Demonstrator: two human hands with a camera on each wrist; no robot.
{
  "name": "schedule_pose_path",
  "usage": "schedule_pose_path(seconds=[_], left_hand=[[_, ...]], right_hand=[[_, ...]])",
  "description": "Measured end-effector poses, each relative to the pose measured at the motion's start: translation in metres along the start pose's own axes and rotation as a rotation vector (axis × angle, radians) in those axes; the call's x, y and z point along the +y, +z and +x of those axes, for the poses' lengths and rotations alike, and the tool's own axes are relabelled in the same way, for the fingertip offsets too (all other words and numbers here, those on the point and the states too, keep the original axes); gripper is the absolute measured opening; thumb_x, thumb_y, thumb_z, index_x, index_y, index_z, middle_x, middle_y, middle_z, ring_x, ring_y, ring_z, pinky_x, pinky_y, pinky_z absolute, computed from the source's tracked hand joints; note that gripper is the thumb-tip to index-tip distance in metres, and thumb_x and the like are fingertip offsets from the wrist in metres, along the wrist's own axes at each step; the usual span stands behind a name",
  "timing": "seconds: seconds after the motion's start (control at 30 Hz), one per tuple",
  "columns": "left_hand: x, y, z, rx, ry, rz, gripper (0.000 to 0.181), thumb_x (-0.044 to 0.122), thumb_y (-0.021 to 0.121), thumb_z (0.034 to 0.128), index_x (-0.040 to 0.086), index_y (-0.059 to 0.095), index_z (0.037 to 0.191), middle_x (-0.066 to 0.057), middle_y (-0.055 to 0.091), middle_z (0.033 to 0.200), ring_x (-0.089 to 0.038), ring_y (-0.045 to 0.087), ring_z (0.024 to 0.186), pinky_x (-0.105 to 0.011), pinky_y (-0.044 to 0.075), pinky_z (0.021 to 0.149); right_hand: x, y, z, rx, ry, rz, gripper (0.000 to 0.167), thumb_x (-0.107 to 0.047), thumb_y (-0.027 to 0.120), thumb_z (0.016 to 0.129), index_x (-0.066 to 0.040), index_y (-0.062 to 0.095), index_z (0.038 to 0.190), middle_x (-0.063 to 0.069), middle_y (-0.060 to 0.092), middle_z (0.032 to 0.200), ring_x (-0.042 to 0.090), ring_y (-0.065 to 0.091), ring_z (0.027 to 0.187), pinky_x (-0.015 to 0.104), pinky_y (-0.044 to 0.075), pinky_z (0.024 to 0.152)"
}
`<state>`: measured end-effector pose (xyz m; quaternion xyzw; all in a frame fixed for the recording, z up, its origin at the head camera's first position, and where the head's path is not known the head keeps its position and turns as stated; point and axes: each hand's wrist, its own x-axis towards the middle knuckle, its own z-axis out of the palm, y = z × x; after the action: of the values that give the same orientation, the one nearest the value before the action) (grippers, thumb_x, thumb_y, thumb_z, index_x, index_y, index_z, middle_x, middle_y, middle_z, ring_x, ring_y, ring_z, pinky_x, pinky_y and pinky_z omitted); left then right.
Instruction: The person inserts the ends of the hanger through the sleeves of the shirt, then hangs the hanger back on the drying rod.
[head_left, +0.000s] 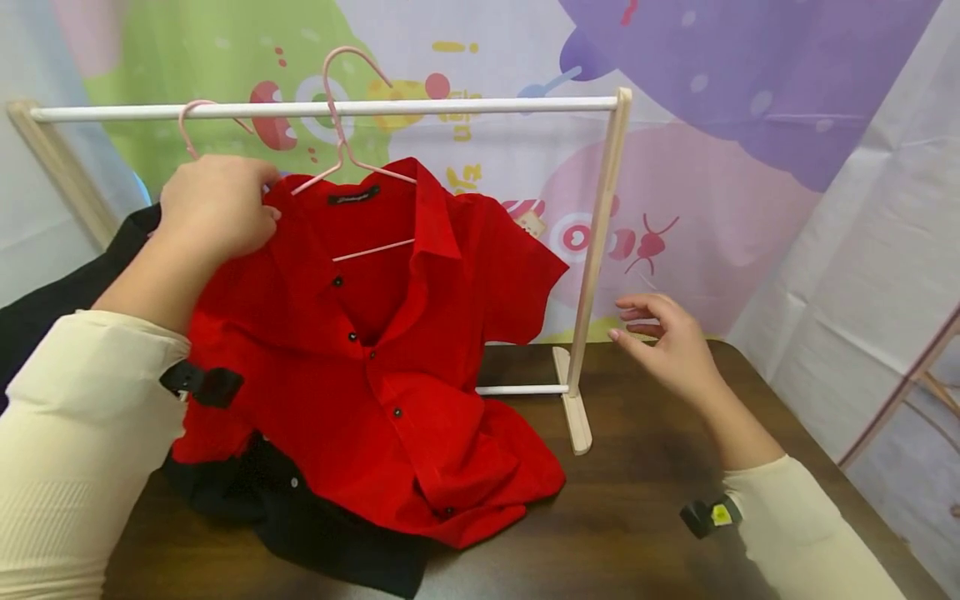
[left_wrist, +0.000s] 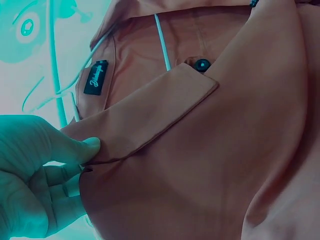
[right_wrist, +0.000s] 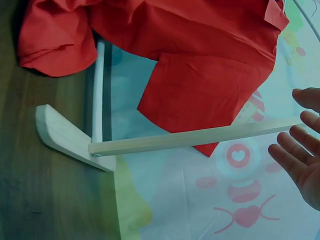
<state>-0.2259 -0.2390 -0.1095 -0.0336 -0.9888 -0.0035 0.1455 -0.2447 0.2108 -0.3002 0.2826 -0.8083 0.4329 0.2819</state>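
A red short-sleeved shirt (head_left: 442, 333) with dark buttons is on a pink hanger (head_left: 339, 117), whose hook loops over the rack's white rail (head_left: 480, 106). At the shirt's collar, my left hand (head_left: 217, 204) pinches the fabric between thumb and fingers, as the left wrist view shows close up at the collar (left_wrist: 145, 112). My right hand (head_left: 667, 342) is in the air to the right of the rack's wooden post (head_left: 600, 242), its fingers loosely bent and holding nothing. In the right wrist view, that hand (right_wrist: 305, 150) shows beside the post, apart from the shirt.
A black garment (head_left: 322, 525) hangs behind and left of the red shirt, its lower part on the brown table (head_left: 637, 500). Another pink hanger (head_left: 197, 108) hooks on the rail at left. The rack's wooden foot (head_left: 573, 417) stands on the table. A patterned cloth (head_left: 697, 192) hangs behind.
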Motion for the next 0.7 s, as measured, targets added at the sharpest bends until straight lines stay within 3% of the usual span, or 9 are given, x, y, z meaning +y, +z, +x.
schedule_pose_path(seconds=[0.13,0.27,0.47,0.7], left_hand=[[0.0,0.002,0.003,-0.002,0.0,0.001,0.035,0.01,0.054,0.0897,0.002,0.058,0.124,-0.027,0.059,0.103,-0.051,0.051,0.093,-0.061,0.046,0.066],[0.0,0.003,0.004,0.006,0.0,-0.004,0.036,0.009,0.054,0.0889,0.002,0.058,0.123,-0.027,0.059,0.103,-0.05,0.051,0.093,-0.06,0.045,0.067],[0.0,0.006,0.005,0.006,-0.002,-0.008,0.035,0.009,0.053,0.0889,0.001,0.058,0.123,-0.027,0.06,0.103,-0.049,0.051,0.092,-0.059,0.045,0.068],[0.002,0.007,0.007,0.013,0.004,-0.007,0.034,0.009,0.053,0.0886,0.002,0.06,0.121,-0.026,0.061,0.101,-0.048,0.052,0.091,-0.057,0.045,0.067]], right_hand=[[-0.015,0.0,0.011,0.026,0.063,0.061,0.032,0.013,0.071,0.079,0.016,0.061,0.11,0.026,0.062,0.105,0.004,0.062,0.091,0.017,0.052,0.079],[-0.014,0.002,0.021,0.046,0.159,0.129,0.03,0.007,0.07,0.084,0.014,0.061,0.112,0.019,0.065,0.104,0.007,0.065,0.089,0.015,0.051,0.078],[0.015,0.007,0.034,0.054,0.273,0.198,0.033,0.002,0.069,0.087,0.011,0.06,0.117,0.004,0.065,0.104,0.008,0.065,0.092,0.015,0.051,0.079],[0.04,0.009,0.053,-0.031,0.343,0.259,0.051,-0.009,0.072,0.088,0.001,0.053,0.134,0.015,0.053,0.135,0.031,0.058,0.118,0.025,0.051,0.088]])
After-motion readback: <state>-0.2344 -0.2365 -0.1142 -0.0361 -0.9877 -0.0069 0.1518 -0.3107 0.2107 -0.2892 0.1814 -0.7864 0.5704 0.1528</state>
